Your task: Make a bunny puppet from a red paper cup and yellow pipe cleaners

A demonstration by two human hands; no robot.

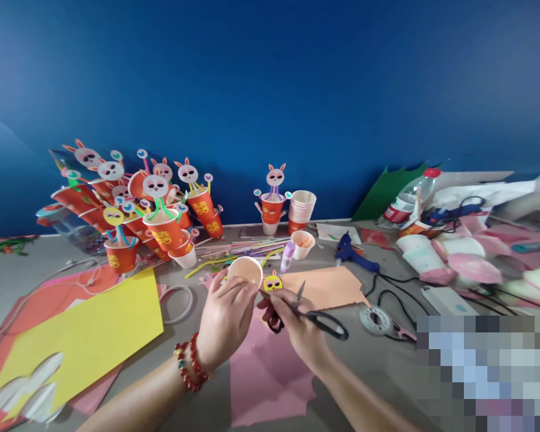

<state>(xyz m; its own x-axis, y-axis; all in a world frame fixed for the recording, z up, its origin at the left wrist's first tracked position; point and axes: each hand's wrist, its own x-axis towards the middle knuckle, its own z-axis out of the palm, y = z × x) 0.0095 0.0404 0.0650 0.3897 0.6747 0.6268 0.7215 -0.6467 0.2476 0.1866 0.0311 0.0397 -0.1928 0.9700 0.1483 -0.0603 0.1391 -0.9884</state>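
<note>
My left hand (227, 318), with red beads at the wrist, is closed around a paper cup (247, 268) whose pale inside faces me. Close against the cup's right side is my right hand (303, 333), its fingers wrapped round black-handled scissors (330, 324) with one blade pointing up. Its fingertips meet near the cup, and I cannot make out whether they also touch it. A yellow rabbit face (273, 283) shows just above the right fingers. Under both hands lies a pink sheet (270, 384).
Red cups with rabbit faces (162, 231) crowd the left, behind a yellow sheet (94, 336). A cup stack (302, 207), glue stick (287, 257) and blue glue gun (355, 255) stand or lie behind my hands. Tape (377, 320), cables and a bottle (407, 201) are at right.
</note>
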